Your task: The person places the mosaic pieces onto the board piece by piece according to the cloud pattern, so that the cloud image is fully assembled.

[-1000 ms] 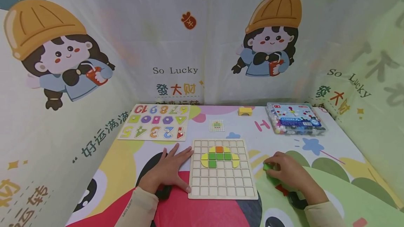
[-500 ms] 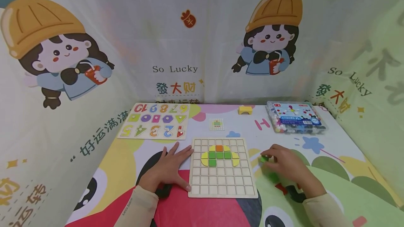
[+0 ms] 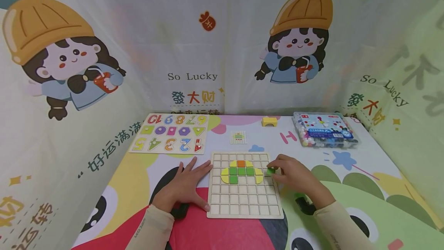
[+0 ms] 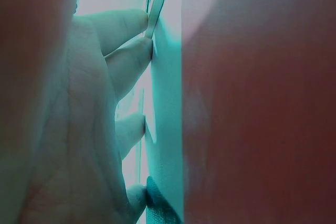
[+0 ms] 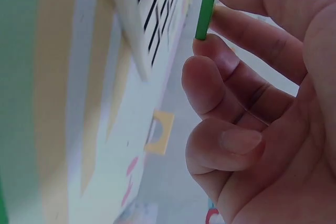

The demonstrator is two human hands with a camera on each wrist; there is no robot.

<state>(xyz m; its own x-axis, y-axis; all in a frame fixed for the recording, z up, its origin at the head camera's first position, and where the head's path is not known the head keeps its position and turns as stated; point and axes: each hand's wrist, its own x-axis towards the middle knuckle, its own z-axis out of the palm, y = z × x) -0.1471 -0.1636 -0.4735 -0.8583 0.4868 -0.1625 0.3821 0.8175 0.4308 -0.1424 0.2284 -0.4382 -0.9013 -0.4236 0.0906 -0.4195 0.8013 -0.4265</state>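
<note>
A wooden grid board (image 3: 244, 203) lies on the table and carries yellow, green and orange tiles (image 3: 241, 172) in its upper middle. My left hand (image 3: 185, 186) lies flat on the table, fingers straight, touching the board's left edge; the left wrist view shows its fingers (image 4: 128, 61) pressed against the board (image 4: 165, 129). My right hand (image 3: 289, 173) pinches a small green tile (image 3: 270, 171) over the board's right edge. In the right wrist view the green tile (image 5: 204, 15) sits between thumb and fingertips, with the board (image 5: 147, 14) behind.
A number and shape puzzle board (image 3: 171, 139) lies at the back left. A small pattern card (image 3: 238, 137) and a yellow block (image 3: 269, 121) sit behind the grid board. A clear plastic box of beads (image 3: 324, 130) stands at the back right. Printed fabric walls enclose the table.
My right hand has moved left from the table beside the board to the board's right edge, carrying the green tile. The left hand has stayed in place.
</note>
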